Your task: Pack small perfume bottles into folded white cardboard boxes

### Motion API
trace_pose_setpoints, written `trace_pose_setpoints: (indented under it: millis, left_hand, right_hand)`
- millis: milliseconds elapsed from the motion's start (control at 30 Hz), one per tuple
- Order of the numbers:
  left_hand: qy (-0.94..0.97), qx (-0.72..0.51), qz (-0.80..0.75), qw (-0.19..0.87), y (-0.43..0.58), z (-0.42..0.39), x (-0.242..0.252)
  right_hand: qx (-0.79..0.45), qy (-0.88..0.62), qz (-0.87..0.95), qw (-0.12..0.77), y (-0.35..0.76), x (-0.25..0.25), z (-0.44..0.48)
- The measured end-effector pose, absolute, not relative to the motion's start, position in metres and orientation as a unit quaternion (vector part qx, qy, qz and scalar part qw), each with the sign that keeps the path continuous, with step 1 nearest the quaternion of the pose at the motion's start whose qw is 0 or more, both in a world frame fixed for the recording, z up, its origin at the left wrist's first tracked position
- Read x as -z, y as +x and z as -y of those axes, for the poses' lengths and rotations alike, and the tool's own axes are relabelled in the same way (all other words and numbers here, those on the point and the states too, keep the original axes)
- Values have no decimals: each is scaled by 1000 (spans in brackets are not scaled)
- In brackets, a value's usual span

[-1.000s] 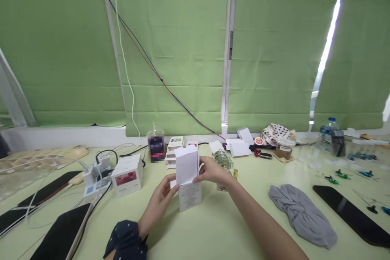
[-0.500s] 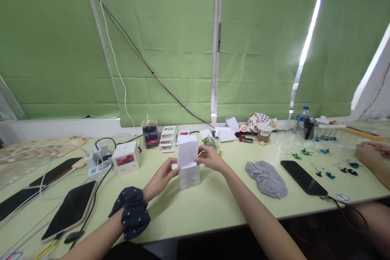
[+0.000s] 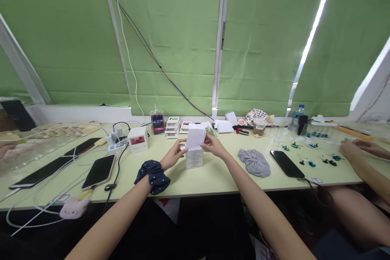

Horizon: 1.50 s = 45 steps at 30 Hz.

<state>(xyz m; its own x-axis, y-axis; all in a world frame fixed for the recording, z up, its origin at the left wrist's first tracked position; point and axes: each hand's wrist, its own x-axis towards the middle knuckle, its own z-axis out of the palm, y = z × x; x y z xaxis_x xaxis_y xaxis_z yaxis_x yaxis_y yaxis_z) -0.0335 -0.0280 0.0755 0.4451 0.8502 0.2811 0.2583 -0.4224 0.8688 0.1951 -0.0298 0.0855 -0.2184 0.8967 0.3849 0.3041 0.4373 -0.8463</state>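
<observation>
A small white cardboard box with grey printed text on its front stands upright on the table before me. Its white top flap is raised. My left hand, with a dark dotted scrunchie at the wrist, has its fingers closed at the box's upper left edge, by a side flap. On the other side, my right hand pinches the right edge near the base of the raised flap. The inside of the box is hidden from view. A clear jar-like thing is partly hidden behind it.
Left are a white box with a red picture, a power strip, cables and a phone. Stacked white boxes stand behind. Right lie a grey cloth, another phone, earphones and another person's hands.
The camera view has drawn back and shifted, showing more of the table's front edge. Both hands stay on the box, and its flap remains raised.
</observation>
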Motion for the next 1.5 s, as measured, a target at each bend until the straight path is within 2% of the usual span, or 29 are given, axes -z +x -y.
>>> trace_pose_setpoints:
  millis: [467,733,1033,1500]
  left_hand:
    - [800,-394,-300,340,-32,34,-89]
    - [777,-415,-305,360,-31,31,-87]
    - [817,-387,-324,280,-31,26,-84]
    - [836,-367,-345,221,-33,21,-77]
  right_hand:
    - [-291,-432,727,447,195,-84,33]
    - [-282,-443,729,440,192,-83,39]
    - [-304,-392,676,545,185,-64,33]
    - [-288,-395,678,549,184,-56,31]
